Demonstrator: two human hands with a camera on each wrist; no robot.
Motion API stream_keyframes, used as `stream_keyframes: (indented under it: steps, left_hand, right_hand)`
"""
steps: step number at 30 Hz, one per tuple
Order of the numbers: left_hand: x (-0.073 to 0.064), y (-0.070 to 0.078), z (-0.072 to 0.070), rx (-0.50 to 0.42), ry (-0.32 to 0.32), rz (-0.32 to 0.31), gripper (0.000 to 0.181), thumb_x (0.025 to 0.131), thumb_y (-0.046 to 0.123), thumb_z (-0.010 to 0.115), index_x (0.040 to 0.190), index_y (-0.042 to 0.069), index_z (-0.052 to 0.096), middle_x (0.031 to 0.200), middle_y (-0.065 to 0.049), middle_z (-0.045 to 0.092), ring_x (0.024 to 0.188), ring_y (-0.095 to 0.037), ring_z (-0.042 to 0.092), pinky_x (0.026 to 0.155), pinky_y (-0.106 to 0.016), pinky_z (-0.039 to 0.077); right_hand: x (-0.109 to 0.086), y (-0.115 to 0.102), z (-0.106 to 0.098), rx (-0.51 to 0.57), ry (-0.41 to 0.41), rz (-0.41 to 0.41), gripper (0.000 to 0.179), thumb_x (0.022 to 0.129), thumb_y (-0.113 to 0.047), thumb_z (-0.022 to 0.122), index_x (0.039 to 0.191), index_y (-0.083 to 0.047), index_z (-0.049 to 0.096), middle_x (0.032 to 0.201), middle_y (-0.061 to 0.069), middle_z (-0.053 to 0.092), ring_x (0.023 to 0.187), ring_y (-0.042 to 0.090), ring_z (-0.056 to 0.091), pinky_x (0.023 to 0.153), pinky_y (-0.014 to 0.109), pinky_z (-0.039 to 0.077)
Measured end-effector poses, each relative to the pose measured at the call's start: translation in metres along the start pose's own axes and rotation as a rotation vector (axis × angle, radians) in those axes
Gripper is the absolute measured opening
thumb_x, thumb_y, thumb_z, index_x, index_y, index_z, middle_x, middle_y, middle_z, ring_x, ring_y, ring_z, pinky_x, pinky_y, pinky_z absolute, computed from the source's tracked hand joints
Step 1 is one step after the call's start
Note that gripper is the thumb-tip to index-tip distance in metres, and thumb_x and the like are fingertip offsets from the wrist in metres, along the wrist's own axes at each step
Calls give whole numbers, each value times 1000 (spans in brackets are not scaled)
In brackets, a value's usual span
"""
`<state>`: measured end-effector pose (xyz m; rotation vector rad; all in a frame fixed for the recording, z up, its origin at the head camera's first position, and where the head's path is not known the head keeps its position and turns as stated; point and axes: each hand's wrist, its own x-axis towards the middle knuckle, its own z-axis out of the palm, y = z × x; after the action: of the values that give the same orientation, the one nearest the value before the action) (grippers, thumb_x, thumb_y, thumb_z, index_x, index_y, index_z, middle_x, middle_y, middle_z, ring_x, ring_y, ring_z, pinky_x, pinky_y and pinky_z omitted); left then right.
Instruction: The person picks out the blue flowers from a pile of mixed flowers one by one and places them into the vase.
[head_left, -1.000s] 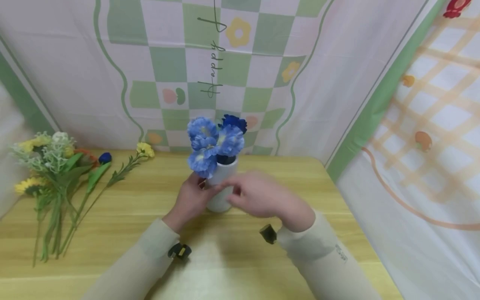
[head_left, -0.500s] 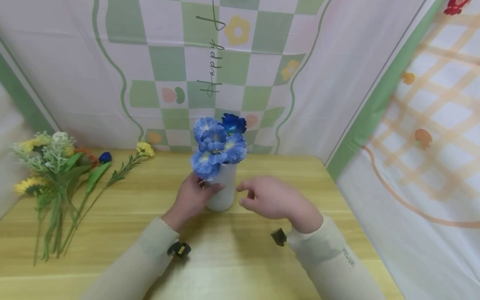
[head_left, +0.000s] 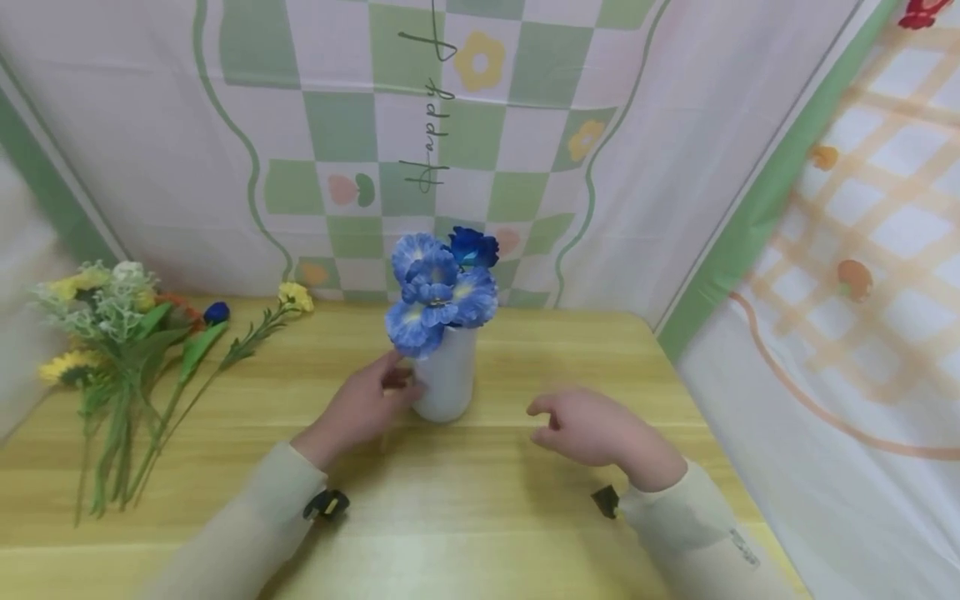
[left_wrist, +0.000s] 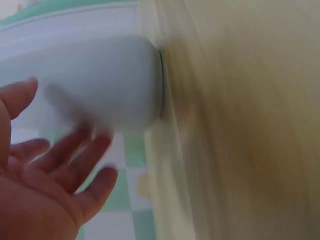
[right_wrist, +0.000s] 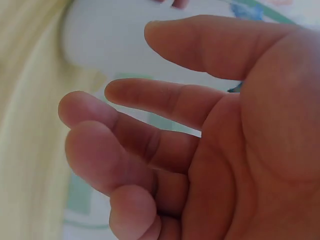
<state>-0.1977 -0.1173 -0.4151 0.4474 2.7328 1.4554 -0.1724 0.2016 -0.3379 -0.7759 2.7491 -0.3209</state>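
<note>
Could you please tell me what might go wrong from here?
The left hand is right beside the white vase and might knock it. The pale blue flowers spill over its rim, mostly toward the left, so their weight could perhaps unbalance it.

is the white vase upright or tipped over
Upright: the white vase stands base-down on the table, blue flowers at its top.
</note>
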Motion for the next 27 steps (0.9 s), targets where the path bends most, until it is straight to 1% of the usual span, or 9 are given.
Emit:
stream_keyframes:
  steps: [3, 6, 9, 12, 16, 18, 20, 24, 27]
  left_hand:
    - [-8, -12, -10, 64, -67, 4, 65, 97, 34, 66, 153, 16, 39, 105, -2, 70, 95, -18, 66, 84, -42, 56]
    - [-17, -22, -25, 176, -100, 9, 46, 98, 25, 65, 140, 9, 55, 95, 2, 69, 85, -14, 64, 77, -38, 56]
    - [-27, -34, -45, 288, -80, 0, 21, 98, 21, 63, 114, 9, 69, 90, 4, 67, 78, -11, 61, 73, -36, 55]
    - [-37, -47, -69, 369, -24, -16, 11, 98, 18, 61, 94, 11, 69, 80, 5, 65, 68, -12, 58, 64, -36, 53]
    - [-51, -60, -100, 462, 74, -42, 12, 97, 14, 59, 93, 7, 67, 77, -1, 64, 66, -20, 59, 61, -42, 53]
    - [-59, -65, -115, 508, 110, -66, 15, 97, 13, 56, 97, 2, 67, 82, -10, 66, 72, -28, 62, 65, -49, 53]
    - [-66, -72, -130, 556, 143, -80, 15, 97, 11, 55, 96, 1, 66, 83, -13, 66, 73, -32, 62, 64, -52, 52]
    - [-78, -89, -155, 650, 169, -90, 19, 94, 9, 53, 98, -5, 65, 84, -22, 65, 72, -40, 62, 61, -57, 51]
    - [-85, -97, -170, 708, 143, -127, 20, 90, 4, 52, 99, -9, 63, 82, -24, 63, 71, -43, 61, 60, -58, 51]
  right_hand:
    - [-8, 15, 10, 15, -18, 55, 35, 94, -21, 65, 124, -3, 65, 84, -6, 62, 72, 10, 54, 75, 40, 51]
    - [-17, 27, 17, 66, -45, 85, 36, 94, -23, 67, 125, -4, 65, 84, -5, 62, 73, 10, 55, 73, 40, 52]
    - [-27, 34, 22, 141, -74, 80, 37, 95, -23, 67, 126, -4, 65, 83, -6, 61, 73, 11, 56, 70, 39, 51]
    - [-35, 39, 25, 197, -88, 71, 38, 95, -23, 67, 127, -3, 64, 84, -6, 61, 73, 11, 56, 69, 38, 51]
    - [-43, 44, 28, 194, -45, 90, 41, 94, -25, 68, 129, -3, 63, 96, -2, 67, 83, 15, 62, 76, 43, 54]
    - [-47, 46, 29, 196, -15, 93, 44, 95, -27, 66, 132, -3, 61, 107, 8, 69, 94, 25, 65, 82, 49, 54]
    - [-50, 48, 31, 185, 26, 93, 47, 96, -28, 65, 136, -2, 58, 119, 17, 66, 107, 35, 62, 91, 57, 50]
    - [-53, 52, 34, 152, 115, 74, 51, 97, -27, 64, 138, 1, 54, 136, 25, 54, 123, 47, 51, 102, 64, 39]
    - [-54, 53, 37, 123, 175, 77, 54, 96, -26, 66, 139, 3, 52, 139, 31, 48, 126, 50, 46, 103, 66, 35]
